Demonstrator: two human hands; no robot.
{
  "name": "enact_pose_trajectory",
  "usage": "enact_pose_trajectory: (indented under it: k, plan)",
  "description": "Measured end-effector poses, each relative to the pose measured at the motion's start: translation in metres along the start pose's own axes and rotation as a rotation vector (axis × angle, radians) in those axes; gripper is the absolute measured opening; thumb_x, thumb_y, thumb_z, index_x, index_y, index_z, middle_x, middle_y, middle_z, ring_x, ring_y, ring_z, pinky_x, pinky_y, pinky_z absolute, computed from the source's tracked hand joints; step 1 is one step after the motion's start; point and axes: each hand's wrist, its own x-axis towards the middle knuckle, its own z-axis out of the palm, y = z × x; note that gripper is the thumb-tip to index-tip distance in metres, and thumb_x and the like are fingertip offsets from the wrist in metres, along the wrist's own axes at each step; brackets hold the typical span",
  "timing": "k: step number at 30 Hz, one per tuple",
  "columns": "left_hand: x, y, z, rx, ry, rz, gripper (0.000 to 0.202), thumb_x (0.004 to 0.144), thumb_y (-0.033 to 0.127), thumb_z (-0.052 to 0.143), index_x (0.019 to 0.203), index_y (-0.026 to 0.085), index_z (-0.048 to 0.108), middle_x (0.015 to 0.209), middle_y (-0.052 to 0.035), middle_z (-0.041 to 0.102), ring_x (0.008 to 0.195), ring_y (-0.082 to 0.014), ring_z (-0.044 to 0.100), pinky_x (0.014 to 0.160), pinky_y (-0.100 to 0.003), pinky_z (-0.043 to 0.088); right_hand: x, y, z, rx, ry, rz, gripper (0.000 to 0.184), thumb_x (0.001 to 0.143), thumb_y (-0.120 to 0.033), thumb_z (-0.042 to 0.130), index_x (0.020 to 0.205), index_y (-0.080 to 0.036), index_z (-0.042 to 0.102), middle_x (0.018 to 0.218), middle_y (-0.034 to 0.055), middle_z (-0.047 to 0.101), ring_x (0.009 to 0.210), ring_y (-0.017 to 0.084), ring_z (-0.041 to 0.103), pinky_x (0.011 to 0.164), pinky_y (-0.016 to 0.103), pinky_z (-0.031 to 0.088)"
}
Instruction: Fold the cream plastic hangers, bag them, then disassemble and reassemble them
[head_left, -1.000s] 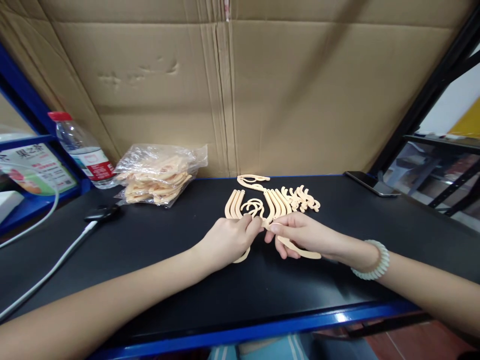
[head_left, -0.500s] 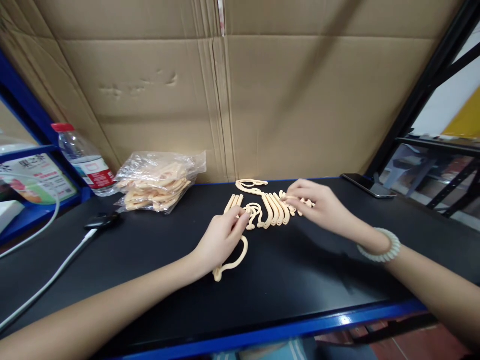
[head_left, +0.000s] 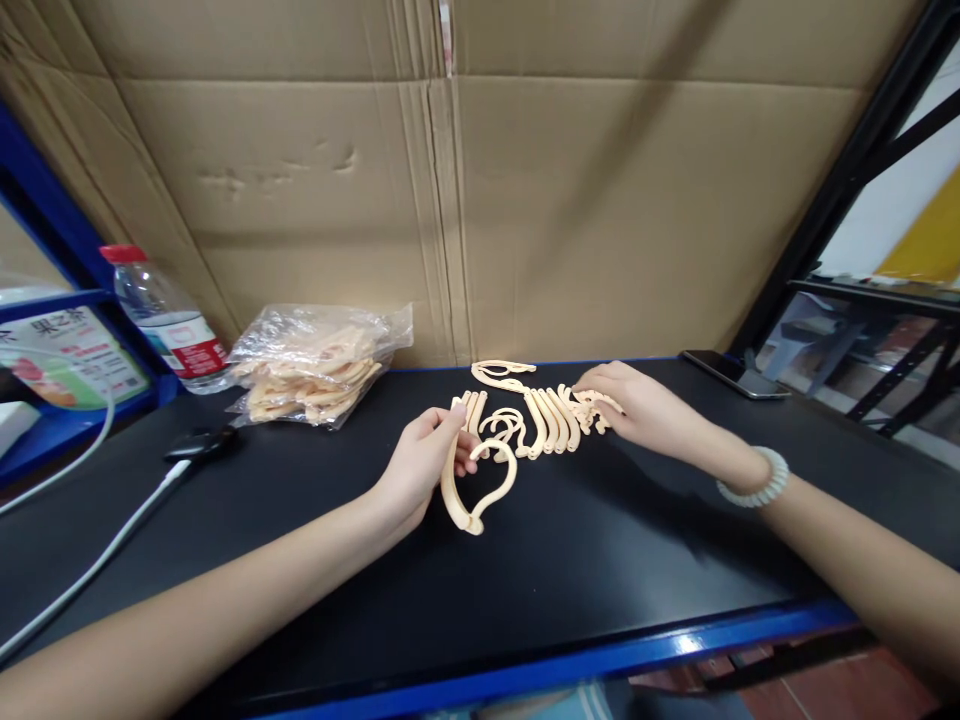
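My left hand (head_left: 427, 460) is closed around a beige plastic piece (head_left: 457, 505), made of a broad curved bar and a thinner hook-like arm that meet at its lower end. Just behind that hand lie several straight beige bars (head_left: 474, 408) and curved hook-like pieces (head_left: 506, 422). My right hand (head_left: 637, 405) rests over a heap of small beige parts (head_left: 596, 415), its thumb and fingers apart among them. Between the hands, several slightly bent beige bars (head_left: 555, 425) lie side by side. Farther back is a looped beige piece (head_left: 502, 375).
A clear plastic bag of beige parts (head_left: 319, 365) lies at the left, beside a red-capped bottle (head_left: 180, 335). A black connector (head_left: 201, 442) with a white cable is nearer. A phone (head_left: 731, 372) lies at the back right. Cardboard (head_left: 600, 180) walls the black tabletop's (head_left: 600, 550) back.
My left hand has drawn back left, turning the joined piece so both curved arms show. My right hand has shifted slightly right, and its fingers have spread over the small parts.
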Motion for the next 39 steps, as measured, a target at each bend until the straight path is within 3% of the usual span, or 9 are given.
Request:
enact_pose_trajectory:
  k: [2,5,9,12,16,21,25,31,39]
  plan:
    - [-0.001,0.000,0.001,-0.036,0.007,-0.011,0.031,0.084,0.040,0.064,0.074,0.015,0.049,0.062,-0.0012,0.066,0.046,-0.0087,0.058,0.048,-0.019,0.043,0.000,-0.027,0.003,0.028,0.062,-0.163,0.032,0.090,-0.013,0.048,0.119,-0.018,0.060,0.116,0.0123,0.064,0.108,0.024,0.056,0.093,0.044,0.046]
    - [-0.006,0.000,0.004,-0.100,0.022,-0.010,0.026,0.088,0.034,0.061,0.075,0.015,0.049,0.065,-0.0026,0.069,0.048,-0.0095,0.060,0.051,-0.020,0.046,-0.006,-0.068,0.010,0.041,0.010,-0.355,0.033,0.094,-0.025,0.052,0.126,-0.020,0.055,0.121,0.0112,0.064,0.112,0.024,0.054,0.096,0.044,0.044]
    - [-0.014,0.002,0.009,-0.153,0.011,-0.017,0.023,0.095,0.029,0.054,0.077,0.015,0.049,0.068,-0.0052,0.071,0.050,-0.0104,0.063,0.053,-0.021,0.051,-0.016,-0.094,0.021,-0.098,-0.094,-0.436,0.041,0.095,-0.037,0.051,0.128,-0.013,0.055,0.116,0.0133,0.066,0.103,0.025,0.053,0.087,0.042,0.045]
    - [-0.019,0.004,0.013,-0.170,-0.002,-0.044,0.024,0.097,0.025,0.050,0.076,0.016,0.046,0.070,-0.0075,0.073,0.054,-0.0115,0.067,0.057,-0.021,0.054,-0.019,-0.094,0.028,-0.137,-0.074,-0.435,0.034,0.096,-0.036,0.050,0.119,-0.013,0.061,0.098,0.0103,0.070,0.089,0.022,0.052,0.076,0.038,0.043]
    - [-0.021,0.008,0.015,-0.180,0.008,-0.048,0.024,0.098,0.022,0.049,0.075,0.016,0.045,0.067,-0.0074,0.073,0.058,-0.0131,0.070,0.060,-0.021,0.056,-0.018,-0.087,0.032,-0.138,-0.042,-0.433,0.021,0.095,-0.018,0.049,0.106,-0.017,0.066,0.078,0.0048,0.065,0.079,0.019,0.049,0.071,0.035,0.038]
    - [-0.020,0.009,0.015,-0.247,0.073,0.022,0.023,0.098,0.020,0.049,0.076,0.017,0.045,0.071,-0.0086,0.074,0.063,-0.0140,0.072,0.070,-0.026,0.058,-0.018,-0.090,0.032,-0.051,-0.067,-0.366,0.022,0.095,-0.030,0.053,0.105,-0.016,0.066,0.093,0.0085,0.065,0.091,0.020,0.051,0.078,0.035,0.040]
    - [-0.022,0.007,0.017,-0.283,0.039,-0.011,0.023,0.100,0.021,0.044,0.077,0.017,0.046,0.082,-0.0126,0.076,0.072,-0.0172,0.074,0.077,-0.032,0.059,-0.019,-0.095,0.032,-0.084,-0.054,-0.344,0.023,0.095,-0.034,0.053,0.102,-0.017,0.066,0.087,0.0060,0.069,0.091,0.020,0.053,0.081,0.037,0.037]
    - [-0.024,0.009,0.016,-0.274,0.025,0.055,0.023,0.101,0.023,0.043,0.078,0.018,0.043,0.096,-0.0133,0.076,0.077,-0.0178,0.074,0.081,-0.035,0.057,-0.018,-0.095,0.035,-0.110,-0.017,-0.296,0.021,0.097,-0.016,0.045,0.102,-0.016,0.065,0.077,0.0019,0.069,0.075,0.015,0.057,0.089,0.039,0.031]
    - [-0.019,0.006,0.011,-0.203,0.023,0.165,0.015,0.098,0.029,0.047,0.087,0.020,0.043,0.103,-0.0110,0.074,0.079,-0.0173,0.072,0.085,-0.039,0.055,-0.018,-0.090,0.036,-0.130,-0.066,-0.113,0.032,0.093,-0.003,0.035,0.110,-0.014,0.059,0.092,0.0079,0.068,0.088,0.020,0.060,0.096,0.046,0.026]
